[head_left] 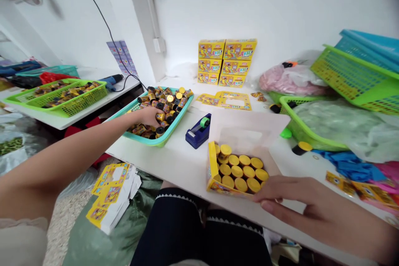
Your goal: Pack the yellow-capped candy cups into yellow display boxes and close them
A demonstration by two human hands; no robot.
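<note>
My left hand [151,117] reaches into a teal basket [170,135] heaped with small printed canisters [168,107] that have black or yellow lids. Its fingers are partly hidden among them, so I cannot tell whether it grips one. My right hand [299,201] holds the near right corner of an open yellow box [213,166] between thumb and fingers. Rows of yellow-lidded canisters [237,171] stand upright inside the box, and its white lid flap [249,126] is raised at the back. A blue tape dispenser [198,132] stands between the basket and the box.
Closed yellow boxes [224,62] are stacked by the wall, with flat cartons [232,100] before them. More flat cartons [110,193] lie on a green sack [81,232] at lower left. Green baskets [314,133] and a loose canister [301,148] are at right; another green basket [71,106] is at left.
</note>
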